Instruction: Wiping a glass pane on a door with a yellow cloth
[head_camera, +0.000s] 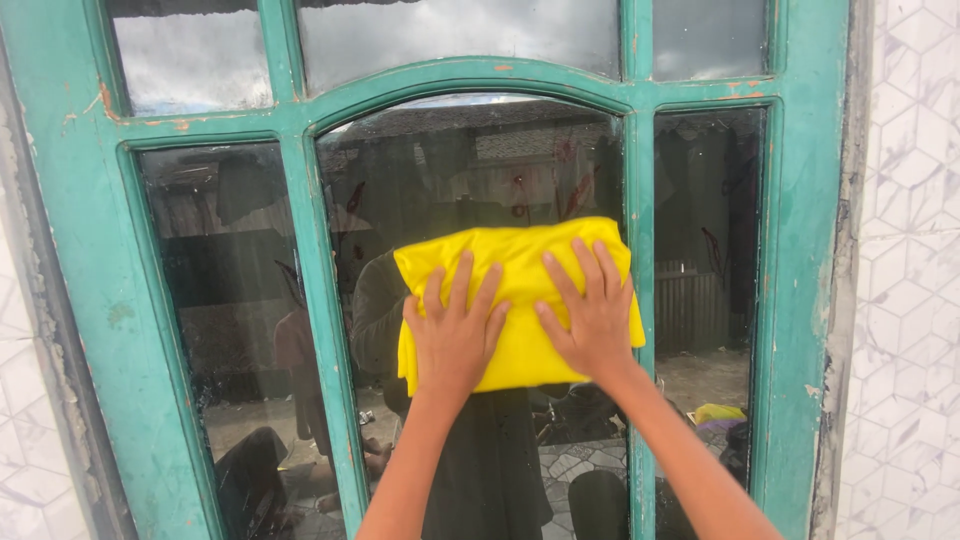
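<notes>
Both palms flat on the yellow cloth (520, 300), pressed to the arched middle pane (470, 170) of the green window frame (800, 300).

The left hand (452, 335) sits low on the cloth's left half, fingers spread wide and laid flat, gripping nothing, only pinning the fabric to the glass; the right hand (595, 318) does the same just beside it, fingers fanned upward. Even pressure across both palms looks the way to do it well, keeping the folded cloth from bunching or slipping off its lower edge. Close on the right runs a narrow green mullion (640, 330), with the cloth's corner already lapping over it, so wide sweeps would snag there. The glass reflects a dark figure and a yard; hexagon-tiled wall (915, 250) flanks the frame.
</notes>
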